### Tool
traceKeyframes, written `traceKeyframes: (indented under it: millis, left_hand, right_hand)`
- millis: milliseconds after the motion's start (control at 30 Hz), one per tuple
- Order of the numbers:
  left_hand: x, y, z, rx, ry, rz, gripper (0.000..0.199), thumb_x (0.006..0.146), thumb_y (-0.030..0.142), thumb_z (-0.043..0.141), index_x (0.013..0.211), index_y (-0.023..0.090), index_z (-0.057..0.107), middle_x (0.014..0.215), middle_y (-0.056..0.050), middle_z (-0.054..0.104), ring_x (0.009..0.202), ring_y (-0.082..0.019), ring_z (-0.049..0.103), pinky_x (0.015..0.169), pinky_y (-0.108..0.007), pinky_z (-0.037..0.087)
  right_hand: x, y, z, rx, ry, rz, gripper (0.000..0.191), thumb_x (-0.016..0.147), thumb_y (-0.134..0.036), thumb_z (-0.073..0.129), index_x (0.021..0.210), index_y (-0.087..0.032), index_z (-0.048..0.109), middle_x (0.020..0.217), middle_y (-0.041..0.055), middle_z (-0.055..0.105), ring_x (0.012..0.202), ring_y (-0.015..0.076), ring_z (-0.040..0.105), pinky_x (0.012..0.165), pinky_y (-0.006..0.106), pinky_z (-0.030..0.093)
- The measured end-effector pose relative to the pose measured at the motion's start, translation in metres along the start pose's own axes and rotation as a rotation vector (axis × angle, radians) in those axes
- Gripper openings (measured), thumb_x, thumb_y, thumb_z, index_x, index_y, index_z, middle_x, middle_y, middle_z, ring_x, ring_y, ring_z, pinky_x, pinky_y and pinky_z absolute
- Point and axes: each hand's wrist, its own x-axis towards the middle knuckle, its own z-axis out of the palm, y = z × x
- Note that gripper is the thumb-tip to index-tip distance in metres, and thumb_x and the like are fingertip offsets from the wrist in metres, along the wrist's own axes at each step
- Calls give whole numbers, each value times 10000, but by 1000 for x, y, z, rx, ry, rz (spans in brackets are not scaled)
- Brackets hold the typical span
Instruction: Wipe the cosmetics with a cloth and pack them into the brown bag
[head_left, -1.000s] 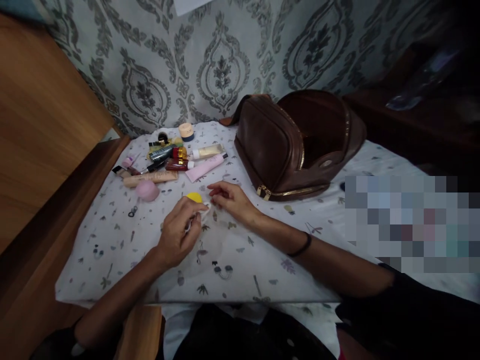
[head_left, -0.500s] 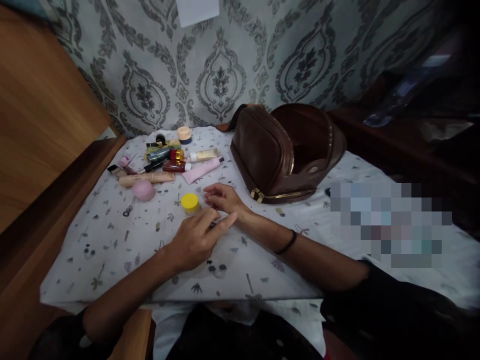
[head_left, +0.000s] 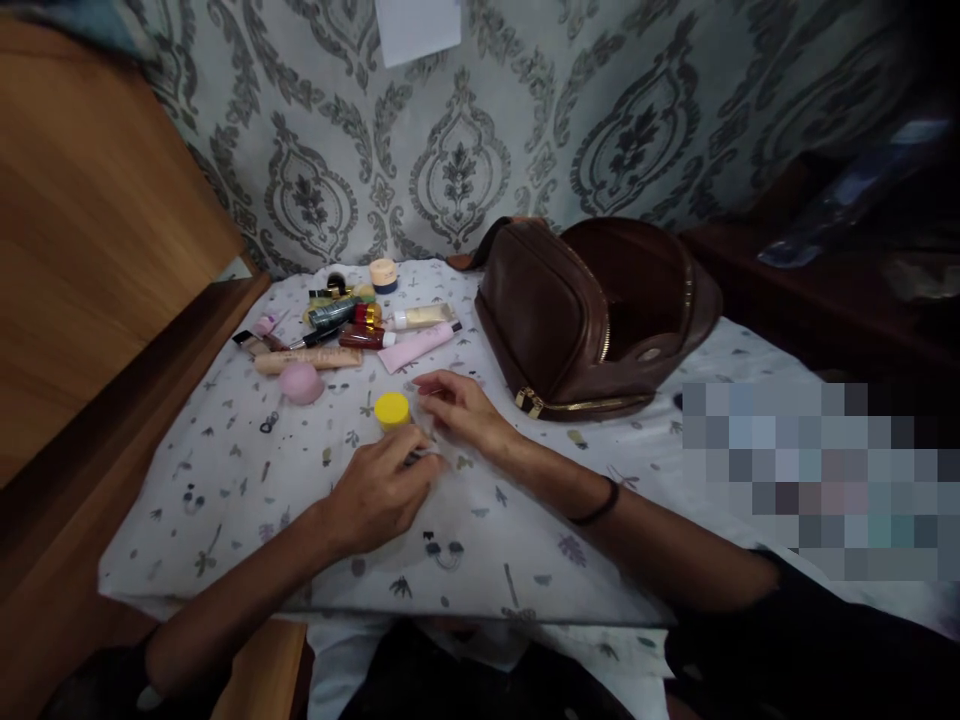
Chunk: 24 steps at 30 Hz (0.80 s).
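Item: left hand (head_left: 379, 490), just below the yellow-capped jar (head_left: 391, 410) on the near side, fingers closed in a pinch around a small dark-tipped object (head_left: 414, 458), too small to identify. Item: right hand (head_left: 459, 410), just right of the jar, fingers loosely curled above a white printed cloth (head_left: 225, 500); whether it gripped anything could not be told. Black wristband (head_left: 598, 503), on the right wrist. The jar stood upright on the cloth, between the two hands. Left of the jar: pink beauty sponge (head_left: 301, 382), near. Beyond the jar, in a loose cluster: pink squeeze tube (head_left: 418, 347), cream tube with gold band (head_left: 420, 316), long beige tube (head_left: 307, 360), dark red tube (head_left: 361, 337), and other small cosmetics, lying on their sides. Further beyond the jar: small cream-lidded pot with navy base (head_left: 383, 275), upright. Beyond and right of the jar: brown leather toiletry bag (head_left: 592, 320), unzipped and gaping, gold zip along its edge. Farthest from the jar: damask wallpaper (head_left: 457, 170), with a paper note (head_left: 417, 25) fixed to it.
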Motion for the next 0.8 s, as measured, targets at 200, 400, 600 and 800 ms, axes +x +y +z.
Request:
traceKeyframes:
  millis: [200,400,600,800]
  left_hand:
    - [-7,-27,-21,-126,177,-366,219,954,108,428,1019,170,627,897,-47,562,839,-167,583,744,-284,489]
    - [-7,-49,-5,-151,88,-417,257,959,163,456,1149,190,628,985,-59,610,949,-206,578,839,-343,478]
    - [-6,-46,-4,-136,25,-199,296,939,98,433,1118,188,651,1062,-91,623,973,-219,544,821,-356,477]
    - [-11,-53,-13,-213,21,-195,290,966,124,440,1122,206,671,996,-76,627,936,-203,558,803,-347,480]
  right_hand:
    - [0,8,13,-468,-154,-372,650,694,-255,766,1297,-122,564,1172,124,603,1042,252,593,922,420,495]
    - [1,14,22,-430,-138,-368,476,747,-172,726,1211,-157,622,1095,82,665,1008,227,601,915,377,465]
    - [-1,11,19,-373,-127,-323,402,749,-236,752,1136,-180,655,1028,42,687,914,195,606,836,330,463]
    - [-2,13,19,-252,-124,-306,411,702,-239,792,1088,-190,660,1025,33,697,914,189,623,830,311,486]
